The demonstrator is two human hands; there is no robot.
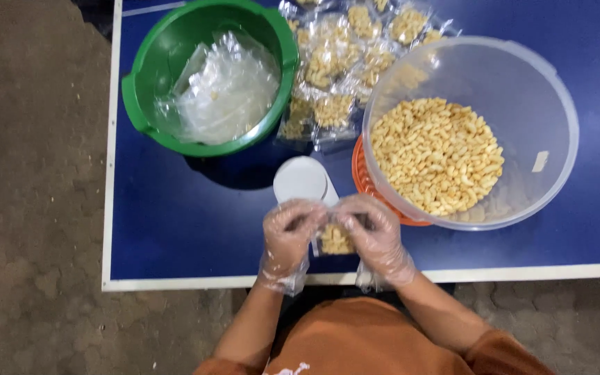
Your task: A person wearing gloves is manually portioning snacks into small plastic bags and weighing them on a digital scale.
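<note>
My left hand [288,234] and my right hand [376,232], both in thin clear plastic gloves, pinch the top of a small clear bag of yellow puffed snacks [335,239] above the near edge of the blue table [196,215]. The bag hangs between the two hands. A white round lid or cup [302,180] lies just beyond my hands. To the right stands a large clear plastic bowl [557,125] holding loose yellow snacks [437,154].
A green tub [140,104] with empty clear bags [223,90] stands at the far left. Several filled snack bags [342,62] are piled between tub and bowl. An orange basket [362,177] peeks from under the bowl. Bare ground lies left of the table.
</note>
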